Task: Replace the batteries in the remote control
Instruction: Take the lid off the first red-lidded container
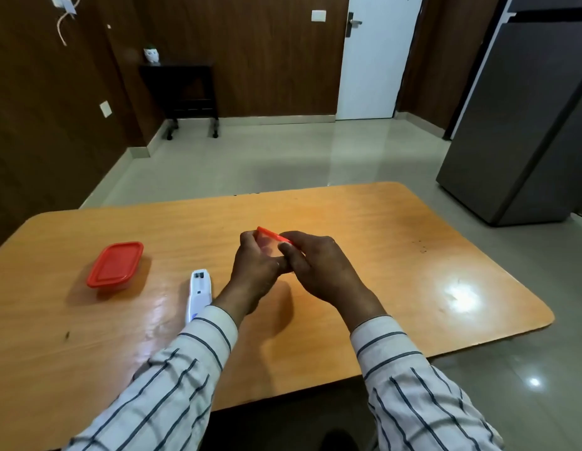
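Note:
A white remote control (200, 292) lies on the wooden table (413, 255), back side up, with its battery compartment uncovered at the far end. Just right of it, my left hand (255, 271) and my right hand (315, 265) meet above the table, both gripping a small clear container with a red lid (270, 234). The red lid's edge shows above my fingers; the container's contents are hidden by my hands. A second small container with a red lid (116, 264) stands shut on the table to the left of the remote.
The table's far edge and rounded right corner lie beyond my hands. A grey refrigerator (527, 125) stands on the floor at the right. A dark side table (185, 92) and a white door (374, 60) are against the far wall.

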